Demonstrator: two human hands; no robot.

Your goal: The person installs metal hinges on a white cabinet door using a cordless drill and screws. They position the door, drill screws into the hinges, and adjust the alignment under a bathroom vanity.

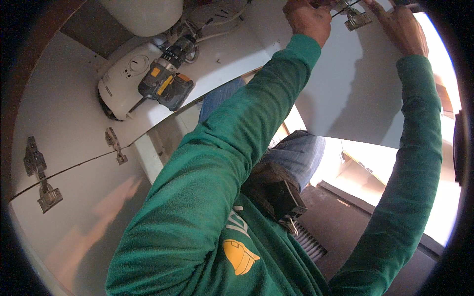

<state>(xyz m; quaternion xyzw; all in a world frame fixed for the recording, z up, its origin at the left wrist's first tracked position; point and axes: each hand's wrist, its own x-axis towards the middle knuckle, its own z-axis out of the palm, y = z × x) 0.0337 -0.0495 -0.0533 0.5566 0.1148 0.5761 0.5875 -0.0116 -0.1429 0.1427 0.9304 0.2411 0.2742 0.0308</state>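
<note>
My left hand (pixel 309 20) is closed at the top edge of the view, beside a metal cabinet hinge (pixel 357 20). Its fingertips are cut off, so what they hold cannot be made out. The hinge is on a pale grey cabinet door (pixel 340 93), close to the seam along the door's top. On the hinge's other side, my right hand (pixel 404 30) grips the door near its right edge, with one digit stretched toward the hinge. Part of that grip is also out of view. Both arms reach up in green sleeves.
A cordless drill (pixel 167 74) lies against a white rounded appliance (pixel 129 74) with a dial, near cables and a white tank (pixel 143 15). Two more hinges, one large-looking (pixel 43 175) and one farther off (pixel 116 146), join panels at left. A black box-shaped item (pixel 284 200) hangs at my waist.
</note>
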